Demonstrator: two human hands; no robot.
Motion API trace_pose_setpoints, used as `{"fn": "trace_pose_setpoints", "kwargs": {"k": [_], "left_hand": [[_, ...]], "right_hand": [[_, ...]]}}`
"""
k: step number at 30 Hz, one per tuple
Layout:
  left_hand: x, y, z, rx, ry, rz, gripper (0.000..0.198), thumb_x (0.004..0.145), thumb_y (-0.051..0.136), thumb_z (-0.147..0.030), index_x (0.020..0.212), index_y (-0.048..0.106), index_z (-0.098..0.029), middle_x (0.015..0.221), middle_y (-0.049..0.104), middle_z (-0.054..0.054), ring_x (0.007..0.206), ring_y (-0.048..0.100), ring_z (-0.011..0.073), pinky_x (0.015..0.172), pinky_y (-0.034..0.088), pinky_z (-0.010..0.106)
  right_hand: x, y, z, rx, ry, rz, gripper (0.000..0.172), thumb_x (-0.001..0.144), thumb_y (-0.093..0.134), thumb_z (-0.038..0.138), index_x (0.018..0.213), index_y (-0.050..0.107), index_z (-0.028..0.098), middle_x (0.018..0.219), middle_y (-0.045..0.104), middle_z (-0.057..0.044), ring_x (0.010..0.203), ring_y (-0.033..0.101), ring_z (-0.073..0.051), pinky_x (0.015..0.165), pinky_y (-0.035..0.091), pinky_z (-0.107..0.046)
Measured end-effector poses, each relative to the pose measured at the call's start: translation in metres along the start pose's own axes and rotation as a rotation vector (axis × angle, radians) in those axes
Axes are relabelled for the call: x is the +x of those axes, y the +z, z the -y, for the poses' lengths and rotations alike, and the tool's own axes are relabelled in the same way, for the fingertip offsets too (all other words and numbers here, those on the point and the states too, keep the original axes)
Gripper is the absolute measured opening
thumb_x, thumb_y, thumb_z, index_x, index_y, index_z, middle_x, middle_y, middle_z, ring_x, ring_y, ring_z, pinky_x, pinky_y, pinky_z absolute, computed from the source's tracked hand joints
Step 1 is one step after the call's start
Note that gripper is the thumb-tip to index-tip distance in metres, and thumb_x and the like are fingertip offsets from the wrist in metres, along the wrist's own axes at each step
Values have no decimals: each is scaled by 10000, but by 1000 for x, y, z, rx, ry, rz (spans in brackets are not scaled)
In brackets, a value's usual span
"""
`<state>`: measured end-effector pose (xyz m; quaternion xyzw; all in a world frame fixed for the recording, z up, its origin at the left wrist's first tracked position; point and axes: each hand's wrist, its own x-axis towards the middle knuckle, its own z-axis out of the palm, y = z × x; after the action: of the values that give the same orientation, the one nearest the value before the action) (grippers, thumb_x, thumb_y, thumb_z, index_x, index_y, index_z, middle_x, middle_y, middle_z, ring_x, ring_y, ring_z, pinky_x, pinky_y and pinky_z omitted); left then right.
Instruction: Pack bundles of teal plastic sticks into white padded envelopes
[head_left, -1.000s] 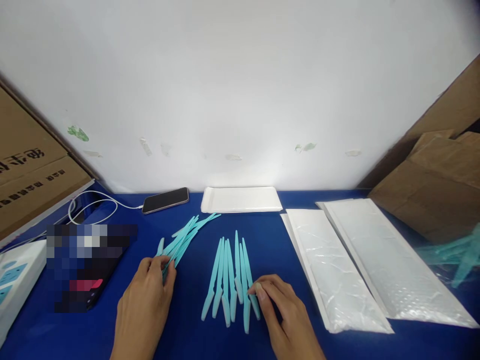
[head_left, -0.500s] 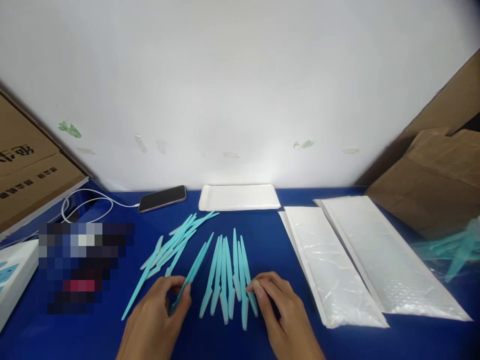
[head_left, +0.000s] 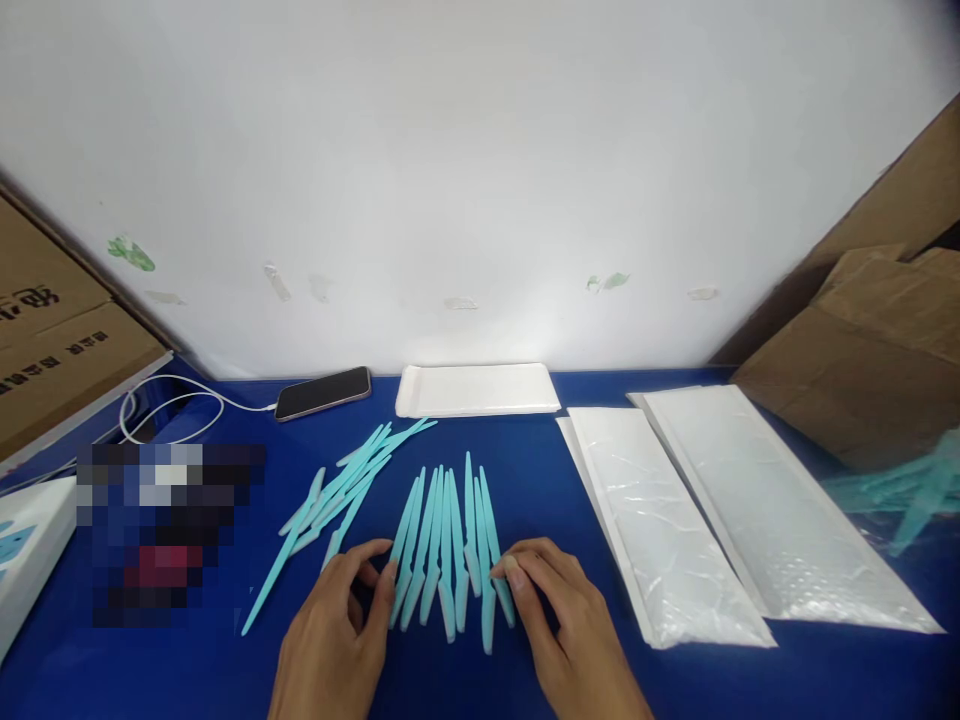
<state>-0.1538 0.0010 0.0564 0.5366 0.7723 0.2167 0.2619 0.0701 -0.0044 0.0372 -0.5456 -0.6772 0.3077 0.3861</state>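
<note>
A fanned row of turquoise eyebrow razors lies on the blue table between my hands, slim ends pointing away from me. At the row's left end, my left hand has thumb and index finger closed on the outermost razor. My right hand pinches at the right end, its fingertips against the razor there; they partly cover it. Beyond my left hand is a loose, crossed pile of more turquoise razors, one of them reaching toward the front left.
White bubble mailers lie at the right, and a flat white packet rests by the wall. A phone with a white cable is at the back left. Cardboard boxes and a brown carton flank the table. Bagged turquoise razors sit far right.
My left hand has moved right and lowered the razors it held up, which now lie at the row's left end. My right hand has stayed nearly in place.
</note>
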Motion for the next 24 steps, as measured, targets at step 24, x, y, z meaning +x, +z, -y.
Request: {"fn": "trace_pose_setpoints", "kwargs": {"k": [24], "left_hand": [[-11, 13, 3, 57, 9, -103, 517, 908, 385, -653, 1279, 572, -345, 962, 676, 0, 716, 641, 194, 593, 506, 298]], "right_hand": [[1, -2, -3, -28, 6, 62, 275, 1064, 392, 288, 1098, 665, 303, 1049, 656, -6, 995, 624, -174, 842, 502, -277]]}}
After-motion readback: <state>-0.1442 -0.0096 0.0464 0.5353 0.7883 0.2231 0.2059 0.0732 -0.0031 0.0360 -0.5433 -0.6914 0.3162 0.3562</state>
